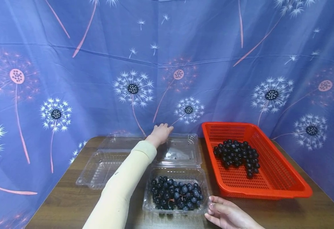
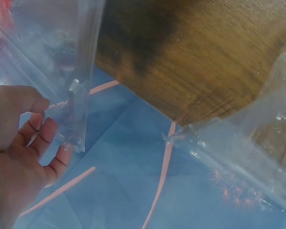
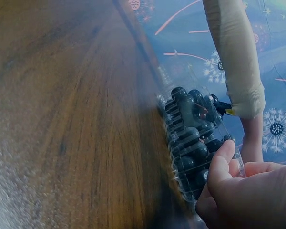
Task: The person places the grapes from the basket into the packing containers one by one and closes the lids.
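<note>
Nearby, red basket [image 1: 271, 168] beside grape box [image 1: 181, 172].

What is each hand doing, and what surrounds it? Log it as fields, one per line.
Left hand: at the open lid's far edge; grip unclear
Right hand: pinches the grape container's right side
Contents: dark grapes
Red basket: right of that container, another bunch inside
Second container: at left, partly behind the left sleeve
Table: brown, wood-grained
</note>
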Demonstrator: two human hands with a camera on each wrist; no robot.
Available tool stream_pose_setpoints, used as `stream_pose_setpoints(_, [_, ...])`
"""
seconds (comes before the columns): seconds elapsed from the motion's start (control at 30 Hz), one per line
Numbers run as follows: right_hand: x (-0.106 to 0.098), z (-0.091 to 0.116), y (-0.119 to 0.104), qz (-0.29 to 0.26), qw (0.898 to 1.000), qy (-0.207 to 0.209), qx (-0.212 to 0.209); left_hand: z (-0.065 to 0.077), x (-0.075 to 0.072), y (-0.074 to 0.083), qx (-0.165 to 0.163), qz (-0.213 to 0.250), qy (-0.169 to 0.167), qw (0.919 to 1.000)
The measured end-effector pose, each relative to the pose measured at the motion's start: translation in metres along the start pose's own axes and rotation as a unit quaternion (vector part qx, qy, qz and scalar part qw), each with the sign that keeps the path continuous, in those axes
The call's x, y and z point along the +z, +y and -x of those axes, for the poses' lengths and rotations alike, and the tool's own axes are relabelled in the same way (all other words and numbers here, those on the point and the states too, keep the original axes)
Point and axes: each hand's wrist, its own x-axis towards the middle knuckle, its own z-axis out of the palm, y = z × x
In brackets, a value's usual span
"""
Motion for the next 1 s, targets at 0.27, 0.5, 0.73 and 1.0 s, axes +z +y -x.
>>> stream_pose_setpoints(0.27, [-0.002, 0.0, 0.001, 0.001, 1.0, 0.004, 0.006, 0.006, -0.012, 0.003, 0.001, -0.009, 0.014, 0.9999])
stream_pose_setpoints(0.5, [-0.003, 0.0, 0.001, 0.006, 1.0, 0.011, 0.005, 0.013, -0.02, 0.004, -0.002, 0.007, 0.014, 0.9999])
stream_pose_setpoints(0.73, [-0.003, -0.001, 0.001, 0.01, 1.0, 0.015, 0.003, 0.019, -0.026, 0.001, 0.003, 0.007, 0.025, 0.9997])
stream_pose_setpoints(1.0, [-0.003, -0.001, 0.001, 0.018, 1.0, 0.024, -0.001, 0.027, -0.036, 0.004, 0.012, -0.01, 0.057, 0.9983])
